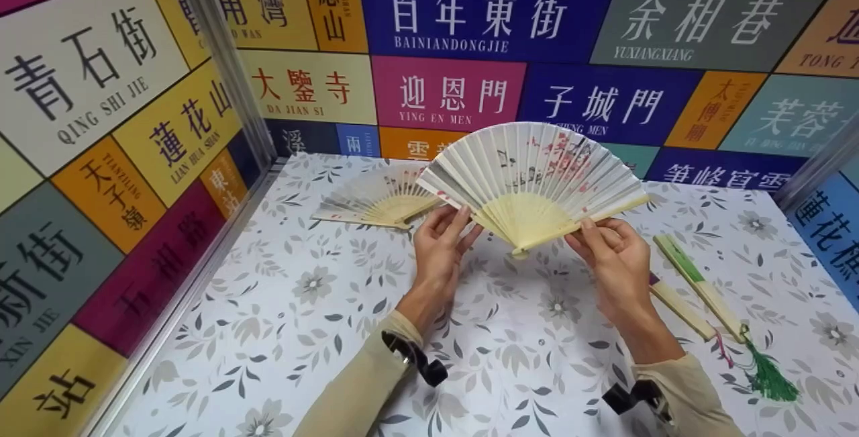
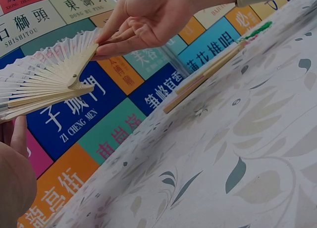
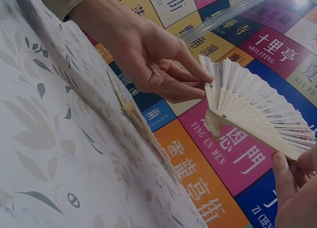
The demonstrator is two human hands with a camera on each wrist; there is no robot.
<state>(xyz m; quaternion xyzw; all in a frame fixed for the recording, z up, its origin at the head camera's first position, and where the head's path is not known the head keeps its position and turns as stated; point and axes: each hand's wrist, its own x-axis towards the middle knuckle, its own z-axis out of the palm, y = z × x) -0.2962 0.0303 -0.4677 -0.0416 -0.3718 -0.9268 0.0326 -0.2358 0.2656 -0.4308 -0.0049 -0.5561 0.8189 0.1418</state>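
Above the table, a spread folding fan with white pleats, red blossoms, dark figures and pale slats is held up between both hands. My left hand pinches its left outer slat between thumb and fingers. At the other edge, the right hand grips the right outer slat. The pivot points down toward me. In the left wrist view the fan appears from the side, with the right hand across from the left. The right wrist view shows the fan's slats joined at the pivot.
Another spread fan lies at the back left of the floral tablecloth. On the right lie two folded fans, one green-tipped with a green tassel, one with a pink cord. Sign-covered panels enclose the table.
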